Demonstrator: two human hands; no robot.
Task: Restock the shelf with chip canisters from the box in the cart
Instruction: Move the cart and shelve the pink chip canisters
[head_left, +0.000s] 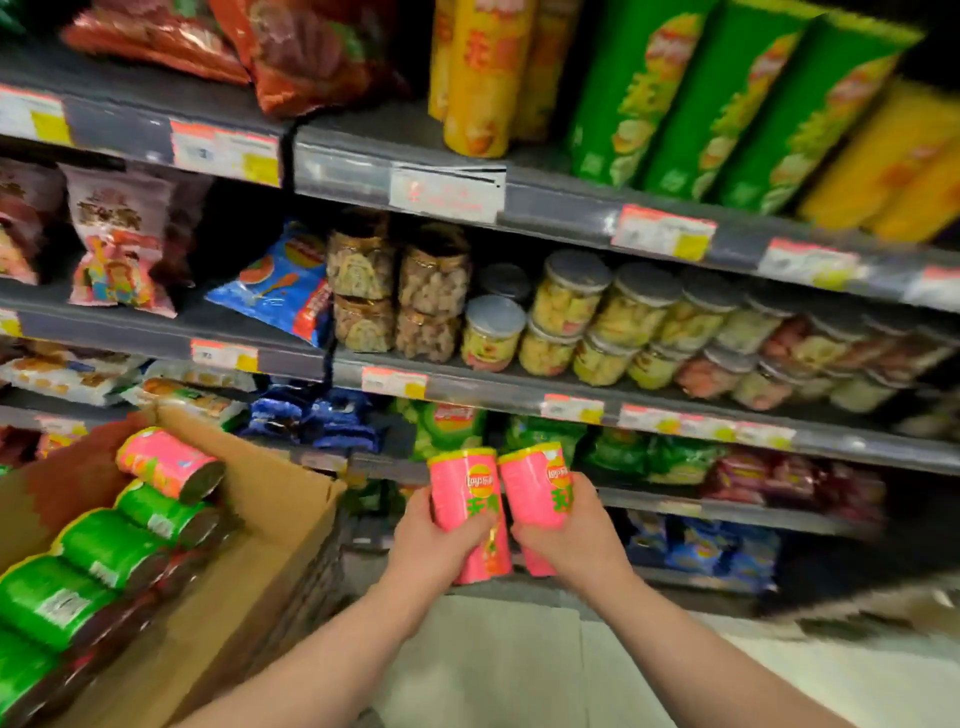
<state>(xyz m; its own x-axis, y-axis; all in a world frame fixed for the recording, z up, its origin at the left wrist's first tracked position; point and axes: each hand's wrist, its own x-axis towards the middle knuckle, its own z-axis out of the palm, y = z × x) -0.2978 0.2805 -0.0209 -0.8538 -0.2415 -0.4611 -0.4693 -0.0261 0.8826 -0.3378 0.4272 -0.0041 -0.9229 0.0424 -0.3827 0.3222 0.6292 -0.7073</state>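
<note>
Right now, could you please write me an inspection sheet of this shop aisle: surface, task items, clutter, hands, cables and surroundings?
Surface: grey shelves with price tags; pale floor below.
Job's things: two pink canisters, left pink canister and right pink canister, both upright and in hand; cardboard box at left holds green canisters lying down and one more pink one on top.
Clutter: nothing seen loose on the floor.
Hands: left hand grips one canister, right hand the other.
Cables: nothing seen.
Surroundings: tall green tubes and yellow tubes on the top shelf, clear snack jars mid shelf, snack bags elsewhere.
</note>
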